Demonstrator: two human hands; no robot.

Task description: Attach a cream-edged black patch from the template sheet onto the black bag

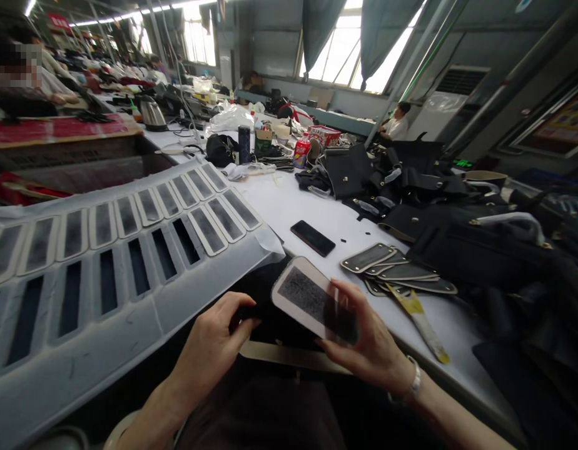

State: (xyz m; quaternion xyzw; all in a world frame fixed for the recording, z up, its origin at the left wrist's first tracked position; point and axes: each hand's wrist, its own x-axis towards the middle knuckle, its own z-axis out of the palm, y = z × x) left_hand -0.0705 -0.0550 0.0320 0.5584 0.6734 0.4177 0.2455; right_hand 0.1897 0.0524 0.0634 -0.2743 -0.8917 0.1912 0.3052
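My right hand grips the right end of a flat rounded panel, tilted up above my lap. The panel has a pale border and a dark, speckled rectangle in its middle. To its left, my left hand is closed, thumb and fingers curled at the edge of some black material. The material blends into the dark lap, so its shape is unclear. Below both hands runs a beige strip. Similar pale-bordered panels lie in rows on a whitish sheet at left.
A phone lies on the white table. Right of it are a stack of grey, pale-edged pieces and a yellow-stained flat tool. Black bags are heaped at right. A red can stands farther back. Other people sit at a distance.
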